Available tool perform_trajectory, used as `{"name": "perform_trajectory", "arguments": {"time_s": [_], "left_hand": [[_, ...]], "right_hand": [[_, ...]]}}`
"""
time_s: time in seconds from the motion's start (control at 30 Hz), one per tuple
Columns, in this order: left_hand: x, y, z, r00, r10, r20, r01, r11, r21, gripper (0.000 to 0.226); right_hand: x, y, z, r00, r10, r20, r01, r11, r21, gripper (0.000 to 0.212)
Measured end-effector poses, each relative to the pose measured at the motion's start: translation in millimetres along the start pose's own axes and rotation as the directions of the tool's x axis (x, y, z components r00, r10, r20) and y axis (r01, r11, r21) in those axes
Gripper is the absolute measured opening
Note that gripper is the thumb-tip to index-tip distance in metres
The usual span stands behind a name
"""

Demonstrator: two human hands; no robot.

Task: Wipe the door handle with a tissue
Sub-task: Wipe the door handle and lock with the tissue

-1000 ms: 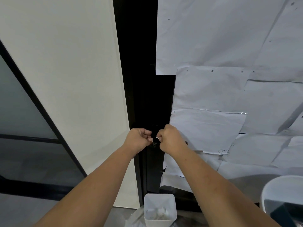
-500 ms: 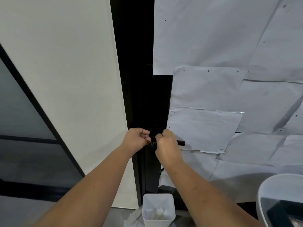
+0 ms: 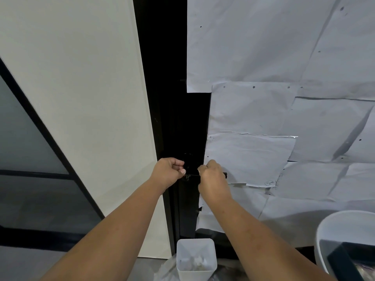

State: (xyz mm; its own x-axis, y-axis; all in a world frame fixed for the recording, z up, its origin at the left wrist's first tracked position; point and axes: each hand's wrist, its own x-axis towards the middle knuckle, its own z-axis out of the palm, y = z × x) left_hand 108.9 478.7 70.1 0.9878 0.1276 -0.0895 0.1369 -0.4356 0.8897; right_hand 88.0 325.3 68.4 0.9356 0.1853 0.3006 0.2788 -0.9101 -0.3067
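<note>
Flanking door handle (image 3: 224,175): papered door (image 3: 263,110); bin (image 3: 195,258) below

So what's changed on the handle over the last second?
The right hand slid rightward along the black door handle, away from the left hand, opening a gap between them. A sliver of white tissue shows at its fingers. The left hand stayed put, and so did the white bin.
</note>
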Motion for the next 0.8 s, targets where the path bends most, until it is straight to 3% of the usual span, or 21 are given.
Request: {"name": "perform_trajectory", "arguments": {"time_s": [0.17, 0.37, 0.53, 0.7, 0.8], "left_hand": [[0, -1, 0, 1.000, -0.002, 0.002, 0.002, 1.000, -0.002, 0.030], [-1, 1, 0, 1.000, 0.009, 0.005, -0.009, 1.000, 0.001, 0.030], [-1, -2, 1, 1.000, 0.024, -0.004, -0.024, 0.999, 0.029, 0.030], [-5, -2, 8, 0.995, 0.077, -0.059, -0.075, 0.997, 0.032, 0.031], [-7, 0, 9, 0.990, 0.124, -0.069, -0.122, 0.992, 0.031, 0.030]], "right_hand": [[-1, 15, -8, 0.993, 0.108, -0.038, -0.109, 0.994, -0.021, 0.023], [2, -3, 1, 1.000, -0.024, 0.019, 0.024, 0.999, -0.026, 0.022], [13, 31, -16, 0.989, 0.143, 0.039, -0.139, 0.986, -0.087, 0.019], [27, 22, -17, 0.986, 0.149, 0.077, -0.167, 0.912, 0.374, 0.021], [28, 12, -11, 0.975, 0.188, 0.114, -0.220, 0.829, 0.514, 0.023]]}}
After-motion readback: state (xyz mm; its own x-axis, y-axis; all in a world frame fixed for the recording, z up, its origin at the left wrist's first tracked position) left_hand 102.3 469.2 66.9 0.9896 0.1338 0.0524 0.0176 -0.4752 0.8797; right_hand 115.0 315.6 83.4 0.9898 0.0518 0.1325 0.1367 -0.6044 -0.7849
